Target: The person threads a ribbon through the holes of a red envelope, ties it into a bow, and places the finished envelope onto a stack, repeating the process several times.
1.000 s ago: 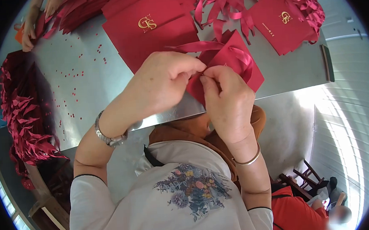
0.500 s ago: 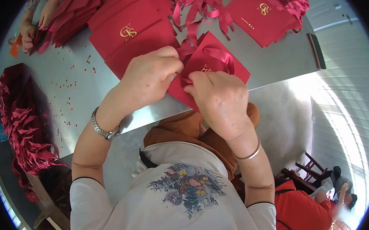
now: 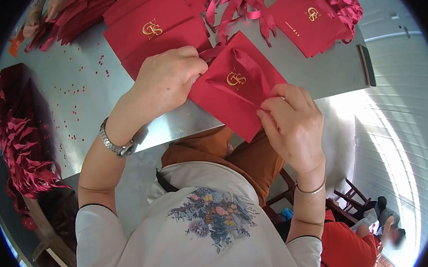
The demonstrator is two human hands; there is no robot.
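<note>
The two hands were close together half a second ago. Now the right hand [image 3: 295,125] has gone over to the right side of the red bag [image 3: 217,102]. It pinches the bag's ribbon [image 3: 252,70] between thumb and finger. The gold letters [image 3: 236,79] show whole now; before, that hand hid some. The left hand [image 3: 170,79] stays curled at the bag's left side; I can't tell what it holds. The bag sticks out over the table's [image 3: 329,76] near edge.

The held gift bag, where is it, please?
In the head view, right of centre, the gift bag overhangs the near table edge between the left hand and right hand.
</note>
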